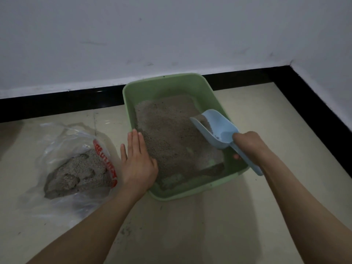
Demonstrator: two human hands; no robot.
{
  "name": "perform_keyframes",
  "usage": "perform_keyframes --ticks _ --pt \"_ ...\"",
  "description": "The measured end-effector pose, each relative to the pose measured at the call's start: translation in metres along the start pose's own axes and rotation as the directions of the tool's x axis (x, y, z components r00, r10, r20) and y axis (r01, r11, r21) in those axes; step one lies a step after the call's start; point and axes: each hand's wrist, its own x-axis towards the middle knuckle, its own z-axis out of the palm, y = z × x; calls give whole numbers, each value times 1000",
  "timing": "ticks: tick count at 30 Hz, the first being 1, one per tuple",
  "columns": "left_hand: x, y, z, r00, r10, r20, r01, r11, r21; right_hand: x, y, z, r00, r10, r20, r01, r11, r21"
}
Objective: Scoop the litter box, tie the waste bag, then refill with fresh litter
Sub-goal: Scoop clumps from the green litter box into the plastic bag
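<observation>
- Head view: my left hand [137, 161] lies flat, fingers straight, on the green litter box [205, 88] rim.
- My right hand [247, 143] grips the blue scoop [215, 124] over the litter.
- Waste bag [76, 164] sits left, on the floor.

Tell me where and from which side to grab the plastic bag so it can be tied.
Grip the plastic bag by its loose clear film above the clumped litter, coming from above. The waste sits low and the mouth lies slack and open, so gathering the upper edges likely closes it. The left hand is nearest and free.
</observation>
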Motion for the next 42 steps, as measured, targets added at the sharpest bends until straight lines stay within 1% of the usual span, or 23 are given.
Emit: perform_keyframes --ticks 2,6,9,12,16,20,23,27,30,32,34,37,40,42 --pt "0 0 -1 1000 -2 17 2 1000 -1 -3 7 -4 999 27 31 -26 999 -28" --pt "1 0 -1 999 2 35 -2 1000 6 -7 19 5 996 82 35 -80 995 -52" --pt "1 0 0 1000 5 25 -5 1000 1 -6 15 15 994 105 38 -103 993 -60" --pt "2 -1 2 1000 21 -2 -21 1000 -5 1 6 28 993 118 32 -118 993 6" --pt "3 -3 7 998 48 -41 -49 998 -27 18 0 49 989 125 74 -132 988 83" --pt "4 -6 15 995 53 -90 -54 999 2 39 -10 61 992 100 75 -109 987 118" --pt "6 -8 21 991 60 -118 -57 998 28 52 -12 71 990 115 83 -128 977 169" --pt "6 -8 20 991 50 -120 -49 999 13 57 -11 81 983 147 112 -172 951 256" --pt "6 -8 20 993 51 -111 -48 998 31 56 -11 89 982 145 123 -179 920 349" --pt "6 -8 20 992 47 -116 -40 997 60 51 -13 92 987 118 109 -152 902 403" --pt "5 -7 20 994 26 -108 -17 997 79 43 -13 90 995 58 80 -87 896 435" --pt "3 -6 15 998 -31 -63 34 999 39 29 -10 83 998 -32 54 3 883 470" --pt "3 -6 9 999 -46 6 46 999 10 11 -9 73 994 -99 36 73 893 444" --pt "4 -9 4 997 -23 67 23 1000 10 0 -8 64 991 -135 4 121 901 417"
